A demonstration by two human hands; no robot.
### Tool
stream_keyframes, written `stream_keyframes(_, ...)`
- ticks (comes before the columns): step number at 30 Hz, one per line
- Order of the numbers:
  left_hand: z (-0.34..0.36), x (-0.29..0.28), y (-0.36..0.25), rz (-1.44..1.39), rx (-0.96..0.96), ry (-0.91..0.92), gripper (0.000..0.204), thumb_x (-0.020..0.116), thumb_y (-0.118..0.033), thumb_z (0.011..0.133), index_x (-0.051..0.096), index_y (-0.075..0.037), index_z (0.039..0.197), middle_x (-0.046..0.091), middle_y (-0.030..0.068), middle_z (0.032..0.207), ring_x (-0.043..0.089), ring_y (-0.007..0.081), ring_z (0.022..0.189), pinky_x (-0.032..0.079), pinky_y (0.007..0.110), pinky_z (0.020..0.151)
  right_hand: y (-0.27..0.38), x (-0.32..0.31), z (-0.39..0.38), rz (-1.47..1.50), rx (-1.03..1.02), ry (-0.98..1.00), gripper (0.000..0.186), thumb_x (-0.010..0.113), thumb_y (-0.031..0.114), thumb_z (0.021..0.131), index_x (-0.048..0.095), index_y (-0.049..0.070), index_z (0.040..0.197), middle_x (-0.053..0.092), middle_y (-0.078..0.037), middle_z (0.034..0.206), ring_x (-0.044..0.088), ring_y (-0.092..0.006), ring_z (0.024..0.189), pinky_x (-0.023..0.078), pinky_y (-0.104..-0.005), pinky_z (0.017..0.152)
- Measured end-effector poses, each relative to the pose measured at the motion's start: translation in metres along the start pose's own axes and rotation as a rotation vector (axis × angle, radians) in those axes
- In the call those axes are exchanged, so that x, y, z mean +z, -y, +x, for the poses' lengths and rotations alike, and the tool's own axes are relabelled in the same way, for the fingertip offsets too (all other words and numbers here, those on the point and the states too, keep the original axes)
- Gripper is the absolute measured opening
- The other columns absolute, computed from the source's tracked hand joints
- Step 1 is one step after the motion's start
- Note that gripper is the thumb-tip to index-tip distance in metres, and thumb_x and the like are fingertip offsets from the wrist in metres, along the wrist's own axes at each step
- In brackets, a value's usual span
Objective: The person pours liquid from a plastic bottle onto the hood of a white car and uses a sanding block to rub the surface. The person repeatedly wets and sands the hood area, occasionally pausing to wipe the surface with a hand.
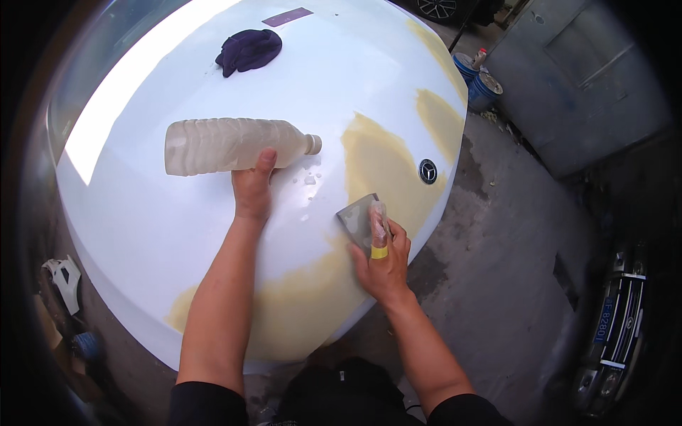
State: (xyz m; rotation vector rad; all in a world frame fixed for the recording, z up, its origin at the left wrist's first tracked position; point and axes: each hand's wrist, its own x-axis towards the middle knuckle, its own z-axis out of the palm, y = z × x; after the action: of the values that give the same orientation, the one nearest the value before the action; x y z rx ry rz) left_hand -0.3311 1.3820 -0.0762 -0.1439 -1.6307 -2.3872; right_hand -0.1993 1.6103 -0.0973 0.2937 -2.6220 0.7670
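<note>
My left hand [253,186] is wrapped around a cloudy plastic bottle [213,147], tipped on its side above a white car hood [298,78]. The bottle's neck points right, and several water drops [310,180] lie on the paint below it. In my right hand [387,273] is a grey rectangular piece of sandpaper [353,219], pressed flat on the hood. Whether a block backs it is hidden. Clear wrap and a yellow band cover one finger of that hand. Under and around the sandpaper spreads a yellowish filler patch [380,160], continuing along the hood's near edge.
A bunched dark purple cloth [249,51] and a flat purple strip [287,17] lie farther up the hood. Right of the patch sits a round emblem [427,171]. Blue buckets [484,91] stand by a grey metal panel [590,78]. A car grille [621,323] is at lower right.
</note>
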Motion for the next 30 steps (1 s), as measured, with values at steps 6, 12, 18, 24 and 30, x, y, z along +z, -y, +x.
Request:
stream_keyframes(6, 0.003, 0.009, -0.001, 0.025, 0.008, -0.009, 0.062, 0.072, -0.041, 0.089, 0.048, -0.002, 0.131, 0.054, 0.0077, 0.123, 0.054, 0.0183, 0.110, 0.047, 0.034, 0.094, -0.027, 0.020, 0.092, 0.004, -0.066, -0.048, 0.079, 0.073, 0.017, 0.083, 0.033, 0.009, 0.150, 0.057, -0.016, 0.134, 0.047, -0.0411, 0.123, 0.035, -0.0501, 0.102)
stream_keyframes(12, 0.004, -0.006, 0.000, 0.127, 0.001, 0.004, 0.062, 0.073, -0.041, 0.088, 0.050, -0.001, 0.130, 0.057, 0.0093, 0.122, 0.054, 0.0199, 0.112, 0.046, 0.035, 0.096, 0.002, 0.005, 0.029, -0.029, -0.046, 0.058, 0.080, 0.074, 0.018, 0.082, 0.033, 0.012, 0.151, 0.058, -0.013, 0.134, 0.046, -0.0406, 0.126, 0.037, -0.0509, 0.101)
stream_keyframes(18, 0.001, 0.000, 0.002, 0.149, 0.032, 0.026, 0.066, 0.078, -0.040, 0.085, 0.050, -0.002, 0.131, 0.056, 0.0099, 0.126, 0.052, 0.0221, 0.116, 0.042, 0.037, 0.102, -0.001, 0.008, 0.020, -0.022, -0.083, 0.012, 0.083, 0.076, 0.015, 0.079, 0.034, 0.012, 0.150, 0.054, -0.012, 0.140, 0.048, -0.0407, 0.121, 0.039, -0.0518, 0.097)
stream_keyframes(24, 0.003, 0.009, 0.001, 0.099, 0.023, -0.017, 0.063, 0.078, -0.038, 0.084, 0.053, -0.002, 0.128, 0.056, 0.0095, 0.125, 0.052, 0.0220, 0.116, 0.042, 0.037, 0.102, -0.018, 0.013, 0.129, -0.114, 0.126, 0.037, 0.081, 0.070, 0.014, 0.086, 0.025, 0.009, 0.153, 0.057, -0.014, 0.137, 0.047, -0.0366, 0.121, 0.033, -0.0455, 0.103)
stream_keyframes(30, 0.000, 0.000, -0.010, 0.151, 0.089, -0.018, 0.059, 0.078, -0.034, 0.083, 0.054, -0.002, 0.126, 0.058, 0.0098, 0.122, 0.054, 0.0225, 0.113, 0.043, 0.038, 0.099, 0.055, 0.012, -0.057, 0.011, -0.019, 0.101, 0.083, 0.078, 0.018, 0.078, 0.036, 0.013, 0.150, 0.053, -0.009, 0.142, 0.046, -0.0400, 0.125, 0.037, -0.0508, 0.098)
